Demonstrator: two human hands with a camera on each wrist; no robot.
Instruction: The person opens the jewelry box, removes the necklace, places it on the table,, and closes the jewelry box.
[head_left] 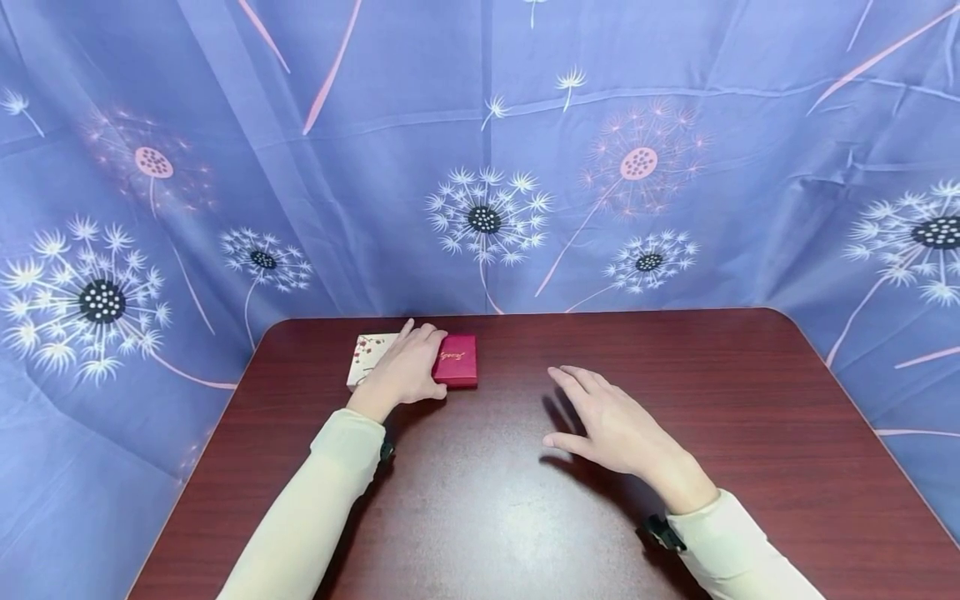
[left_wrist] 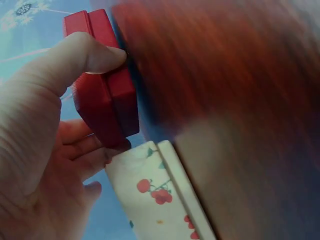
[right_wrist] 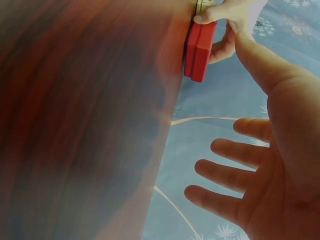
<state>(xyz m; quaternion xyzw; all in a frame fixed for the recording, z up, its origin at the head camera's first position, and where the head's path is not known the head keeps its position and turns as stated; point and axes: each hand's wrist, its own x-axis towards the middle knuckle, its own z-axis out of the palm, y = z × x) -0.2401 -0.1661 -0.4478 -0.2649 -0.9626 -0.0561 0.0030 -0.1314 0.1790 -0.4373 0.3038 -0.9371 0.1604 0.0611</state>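
My left hand reaches over two small boxes near the far edge of the table. It grips the red gift box, which has gold lettering on its lid. In the left wrist view the thumb lies along the red box's near side, and the other fingers are behind it. A cream floral box with red blossoms sits to the left of the red one, partly hidden under the hand and wrist in the head view. My right hand hovers above the table to the right, thumb apart and fingers extended, holding nothing.
The dark reddish wooden table has rounded far corners. Behind it and along both sides hangs a blue cloth printed with dandelions. Small dark straps sit at the cuffs of the pale sleeves.
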